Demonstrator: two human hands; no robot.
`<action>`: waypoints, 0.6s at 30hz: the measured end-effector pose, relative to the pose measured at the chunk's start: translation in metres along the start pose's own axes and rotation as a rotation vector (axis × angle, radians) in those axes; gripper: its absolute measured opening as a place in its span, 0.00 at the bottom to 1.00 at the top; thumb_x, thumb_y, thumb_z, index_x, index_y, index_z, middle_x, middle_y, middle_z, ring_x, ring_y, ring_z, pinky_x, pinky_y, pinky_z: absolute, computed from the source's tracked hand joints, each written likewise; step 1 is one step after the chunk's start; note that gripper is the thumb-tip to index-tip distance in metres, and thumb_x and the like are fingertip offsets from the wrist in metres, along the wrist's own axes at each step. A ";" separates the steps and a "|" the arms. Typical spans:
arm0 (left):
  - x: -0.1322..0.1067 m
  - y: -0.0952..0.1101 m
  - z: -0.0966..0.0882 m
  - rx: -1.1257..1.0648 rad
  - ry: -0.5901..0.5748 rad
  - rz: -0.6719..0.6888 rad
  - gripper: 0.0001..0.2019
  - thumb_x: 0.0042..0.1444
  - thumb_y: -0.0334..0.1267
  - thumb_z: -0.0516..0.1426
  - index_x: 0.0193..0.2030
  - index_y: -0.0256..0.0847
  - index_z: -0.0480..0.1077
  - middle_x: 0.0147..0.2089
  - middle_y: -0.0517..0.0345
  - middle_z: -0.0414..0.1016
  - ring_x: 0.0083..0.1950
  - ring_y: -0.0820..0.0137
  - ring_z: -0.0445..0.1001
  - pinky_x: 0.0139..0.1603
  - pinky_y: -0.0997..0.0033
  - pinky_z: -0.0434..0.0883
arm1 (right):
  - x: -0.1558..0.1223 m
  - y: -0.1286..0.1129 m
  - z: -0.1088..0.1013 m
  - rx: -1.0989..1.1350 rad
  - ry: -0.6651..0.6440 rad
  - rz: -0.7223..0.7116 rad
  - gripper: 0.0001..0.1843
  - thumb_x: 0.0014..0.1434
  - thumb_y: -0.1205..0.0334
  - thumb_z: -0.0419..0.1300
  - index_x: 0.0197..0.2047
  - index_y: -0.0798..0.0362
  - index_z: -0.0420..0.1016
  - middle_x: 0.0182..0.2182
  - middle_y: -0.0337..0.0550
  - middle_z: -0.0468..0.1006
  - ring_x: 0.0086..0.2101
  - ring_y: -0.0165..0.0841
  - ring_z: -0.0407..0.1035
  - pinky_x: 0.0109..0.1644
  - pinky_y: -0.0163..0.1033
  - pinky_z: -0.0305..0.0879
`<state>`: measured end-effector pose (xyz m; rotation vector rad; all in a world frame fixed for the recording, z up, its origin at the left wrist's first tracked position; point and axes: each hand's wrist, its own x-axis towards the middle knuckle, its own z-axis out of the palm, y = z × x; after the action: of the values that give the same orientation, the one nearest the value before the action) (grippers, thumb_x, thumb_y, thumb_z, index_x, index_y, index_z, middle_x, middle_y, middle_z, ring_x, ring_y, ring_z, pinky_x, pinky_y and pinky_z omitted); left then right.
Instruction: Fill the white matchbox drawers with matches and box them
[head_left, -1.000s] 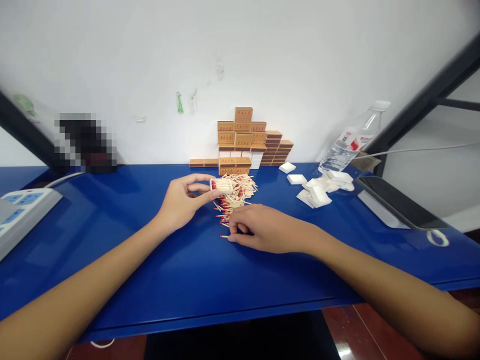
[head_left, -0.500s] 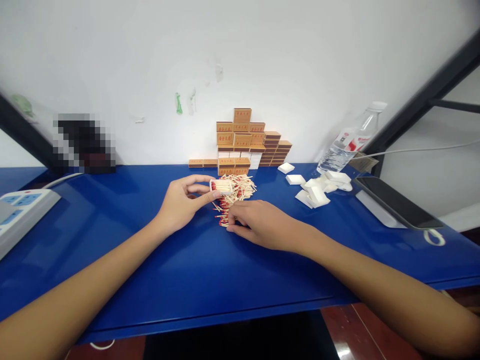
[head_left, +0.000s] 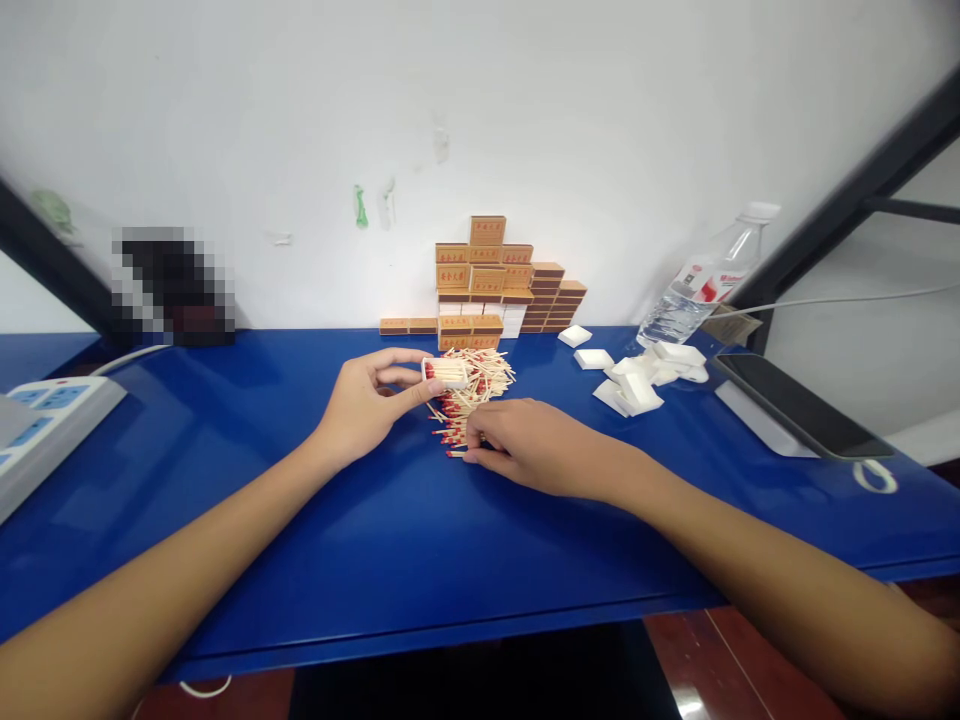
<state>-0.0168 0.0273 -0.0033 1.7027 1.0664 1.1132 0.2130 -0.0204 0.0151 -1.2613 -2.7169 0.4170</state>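
Between its thumb and fingers, my left hand (head_left: 367, 405) grips a white matchbox tray (head_left: 455, 378) with a row of red-tipped matches in it. Just behind and below the tray lies a loose pile of matches (head_left: 491, 372) on the blue table. At the pile's near edge, my right hand (head_left: 529, 445) is closed in a pinch on a match (head_left: 454, 454), whose red head sticks out to the left of the thumb. The fingers hide whether more matches are in that pinch.
Brown matchboxes (head_left: 486, 278) are stacked against the wall. White empty trays (head_left: 634, 385) lie heaped to the right, near a leaning plastic bottle (head_left: 686, 290) and a phone (head_left: 802, 405) on a white block. A power strip (head_left: 56, 430) sits at the left.
My right hand has shifted slightly right along the pile's near edge, and a single match now shows apart at its thumb. My left hand keeps the tray in nearly the same place.
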 end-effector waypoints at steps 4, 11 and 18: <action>0.000 -0.001 -0.001 0.003 -0.001 -0.004 0.24 0.53 0.50 0.71 0.52 0.39 0.79 0.41 0.51 0.88 0.36 0.66 0.83 0.32 0.70 0.72 | -0.003 0.002 -0.007 0.003 -0.017 0.028 0.05 0.69 0.62 0.63 0.40 0.53 0.72 0.38 0.42 0.80 0.35 0.33 0.70 0.37 0.38 0.55; -0.001 -0.001 -0.001 0.012 -0.004 0.000 0.24 0.53 0.50 0.71 0.53 0.39 0.79 0.42 0.50 0.88 0.36 0.65 0.83 0.32 0.70 0.72 | -0.002 0.002 -0.008 -0.007 -0.019 0.015 0.05 0.70 0.62 0.62 0.41 0.53 0.75 0.38 0.43 0.81 0.35 0.33 0.71 0.38 0.38 0.56; -0.001 0.001 0.000 0.017 -0.007 0.001 0.25 0.53 0.52 0.71 0.53 0.39 0.79 0.41 0.49 0.87 0.37 0.63 0.84 0.32 0.68 0.74 | -0.004 0.003 -0.012 -0.005 -0.068 0.049 0.09 0.72 0.59 0.60 0.39 0.53 0.74 0.35 0.43 0.80 0.32 0.33 0.68 0.35 0.38 0.53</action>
<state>-0.0168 0.0261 -0.0024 1.7195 1.0739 1.1005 0.2210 -0.0194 0.0257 -1.3416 -2.7486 0.4670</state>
